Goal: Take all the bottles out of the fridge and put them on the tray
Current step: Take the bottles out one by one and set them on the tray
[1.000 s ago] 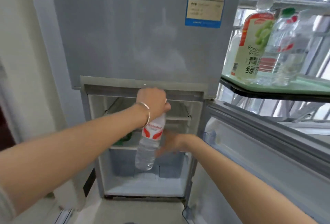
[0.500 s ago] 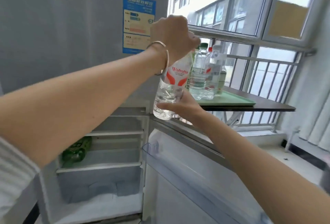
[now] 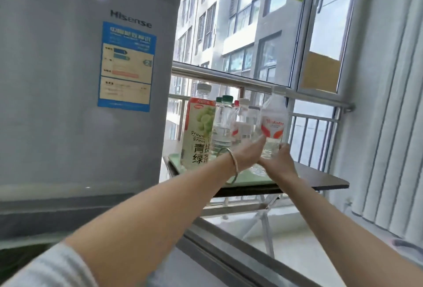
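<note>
Both hands, left hand [image 3: 249, 155] and right hand [image 3: 278, 160], wrap their fingers around the base of the clear red-labelled plastic water bottle [image 3: 273, 124], probably light, slick and squashable.

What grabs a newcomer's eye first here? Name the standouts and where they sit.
First, both hands at centre: the left hand and right hand bring a clear water bottle with a red-and-white label over the green tray. Left of it stands a tall green tea bottle among clear bottles. The grey fridge with its blue sticker fills the left.
</note>
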Demonstrator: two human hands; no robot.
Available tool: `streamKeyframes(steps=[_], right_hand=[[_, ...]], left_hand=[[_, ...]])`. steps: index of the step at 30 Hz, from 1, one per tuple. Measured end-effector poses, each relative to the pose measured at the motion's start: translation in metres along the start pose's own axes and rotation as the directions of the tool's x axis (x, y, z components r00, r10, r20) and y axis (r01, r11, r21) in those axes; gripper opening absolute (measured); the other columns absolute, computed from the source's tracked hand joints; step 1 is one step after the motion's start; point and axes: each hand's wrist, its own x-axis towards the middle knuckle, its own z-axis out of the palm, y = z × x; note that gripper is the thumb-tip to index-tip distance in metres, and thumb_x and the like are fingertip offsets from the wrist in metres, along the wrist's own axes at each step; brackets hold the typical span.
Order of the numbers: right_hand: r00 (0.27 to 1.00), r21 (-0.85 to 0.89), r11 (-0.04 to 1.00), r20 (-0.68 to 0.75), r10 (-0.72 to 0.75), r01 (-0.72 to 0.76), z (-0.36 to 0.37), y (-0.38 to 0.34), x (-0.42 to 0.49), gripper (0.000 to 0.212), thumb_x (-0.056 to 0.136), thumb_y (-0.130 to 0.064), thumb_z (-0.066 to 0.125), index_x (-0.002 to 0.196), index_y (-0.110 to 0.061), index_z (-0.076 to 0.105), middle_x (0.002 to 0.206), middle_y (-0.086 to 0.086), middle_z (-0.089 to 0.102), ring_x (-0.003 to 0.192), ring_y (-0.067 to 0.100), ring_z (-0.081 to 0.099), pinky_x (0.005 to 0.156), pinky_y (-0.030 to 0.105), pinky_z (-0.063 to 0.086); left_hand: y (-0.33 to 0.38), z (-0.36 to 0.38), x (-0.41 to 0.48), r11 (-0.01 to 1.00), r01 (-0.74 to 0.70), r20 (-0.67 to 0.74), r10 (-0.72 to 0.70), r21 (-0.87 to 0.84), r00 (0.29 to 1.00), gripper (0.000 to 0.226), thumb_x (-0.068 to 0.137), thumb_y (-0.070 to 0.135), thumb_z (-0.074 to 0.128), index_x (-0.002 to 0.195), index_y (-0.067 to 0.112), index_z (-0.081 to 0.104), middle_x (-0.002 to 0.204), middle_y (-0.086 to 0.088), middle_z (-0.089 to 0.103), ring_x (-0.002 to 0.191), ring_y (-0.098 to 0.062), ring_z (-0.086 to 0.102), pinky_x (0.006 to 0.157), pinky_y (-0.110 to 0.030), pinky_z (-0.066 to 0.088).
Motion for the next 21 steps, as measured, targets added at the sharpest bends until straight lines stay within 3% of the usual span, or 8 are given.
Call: streamKeyframes(steps=[2, 3, 5, 8, 12, 15, 18, 21], right_hand=[[0.998, -0.013, 0.998, 0.011, 0.059, -0.059, 0.009, 0.013, 0.015, 0.078, 0.07, -0.036, 0.083, 0.126, -0.01, 0.035, 0.125, 0.011, 0.055, 0.112, 0.032, 0.057, 0.092, 0.041, 0.049], [0.996, -0.017, 0.996, 0.021, 0.088, -0.088, 0.013, 0.018, 0.021, 0.077, 0.07, -0.036, 0.082, 0.127, -0.011, 0.036, 0.126, 0.011, 0.056, 0.113, 0.032, 0.057, 0.093, 0.042, 0.049], [0.991, -0.025, 0.993, 0.056, 0.119, -0.117, 0.022, 0.029, 0.035, 0.072, 0.069, -0.035, 0.082, 0.122, -0.01, 0.041, 0.123, 0.011, 0.057, 0.112, 0.031, 0.057, 0.093, 0.042, 0.049], [0.99, -0.007, 0.995, 0.1, 0.097, -0.097, 0.029, 0.04, 0.048, 0.052, 0.068, -0.03, 0.081, 0.108, -0.013, 0.053, 0.103, 0.002, 0.064, 0.1, 0.023, 0.063, 0.086, 0.037, 0.051], [0.991, -0.054, 0.998, 0.133, -0.012, 0.019, 0.034, 0.038, 0.052, 0.055, 0.054, -0.046, 0.067, 0.103, -0.021, 0.07, 0.096, -0.004, 0.073, 0.091, 0.016, 0.068, 0.079, 0.032, 0.053], [0.984, -0.042, 0.999, 0.175, 0.017, -0.01, 0.035, 0.043, 0.054, 0.051, 0.065, -0.032, 0.073, 0.114, -0.019, 0.067, 0.102, -0.003, 0.072, 0.089, 0.01, 0.066, 0.068, 0.02, 0.05], [0.996, -0.013, 0.996, -0.009, 0.091, -0.091, 0.033, 0.036, 0.045, 0.066, 0.075, -0.022, 0.072, 0.134, -0.012, 0.046, 0.111, -0.003, 0.063, 0.105, 0.022, 0.063, 0.083, 0.027, 0.048], [0.966, -0.011, 0.999, -0.255, -0.048, 0.047, 0.028, 0.012, 0.02, 0.03, 0.083, -0.007, 0.059, 0.113, -0.007, 0.056, 0.094, 0.006, 0.063, 0.089, 0.027, 0.062, 0.078, 0.034, 0.05]], left_hand=[[-0.015, 0.011, 0.013, 0.998, 0.027, -0.029, -0.029, -0.058, 0.999, 0.047, 0.104, 0.033, 0.022, 0.132, 0.002, 0.046, 0.087, -0.002, 0.049, 0.08, -0.017, 0.048, 0.069, -0.026, 0.044], [-0.022, 0.013, 0.019, 0.997, 0.038, -0.047, -0.042, -0.067, 0.998, 0.044, 0.105, 0.029, 0.023, 0.132, 0.004, 0.045, 0.084, 0.001, 0.047, 0.078, -0.016, 0.047, 0.069, -0.027, 0.044], [-0.036, 0.016, 0.031, 0.997, 0.073, -0.013, -0.074, -0.04, 0.997, 0.045, 0.105, 0.027, 0.021, 0.136, 0.004, 0.043, 0.104, -0.009, 0.055, 0.094, -0.023, 0.052, 0.089, -0.034, 0.045], [-0.06, 0.023, 0.049, 0.995, 0.1, 0.042, -0.1, 0.005, 0.994, 0.051, 0.104, 0.03, 0.021, 0.139, 0.0, 0.042, 0.142, -0.02, 0.046, 0.131, -0.032, 0.043, 0.111, -0.039, 0.032], [-0.081, 0.034, 0.068, 0.993, 0.117, 0.018, -0.117, -0.003, 0.993, 0.063, 0.096, 0.045, 0.024, 0.142, 0.005, 0.039, 0.146, -0.018, 0.043, 0.136, -0.031, 0.04, 0.114, -0.042, 0.029], [-0.085, 0.035, 0.073, 0.994, 0.107, -0.008, -0.107, 0.02, 0.994, 0.056, 0.097, 0.041, 0.03, 0.13, 0.002, 0.051, 0.134, -0.02, 0.054, 0.124, -0.033, 0.05, 0.102, -0.038, 0.04], [-0.081, 0.028, 0.068, 0.995, 0.096, -0.099, -0.095, 0.01, 0.991, 0.035, 0.097, 0.032, 0.037, 0.091, 0.006, 0.06, 0.091, -0.013, 0.064, 0.089, -0.03, 0.058, 0.071, -0.032, 0.038], [-0.066, 0.015, 0.044, 0.995, 0.059, -0.158, -0.046, 0.08, 0.986, 0.029, 0.095, 0.026, 0.042, 0.089, 0.007, 0.062, 0.089, -0.011, 0.066, 0.082, -0.029, 0.061, 0.071, -0.039, 0.048]])
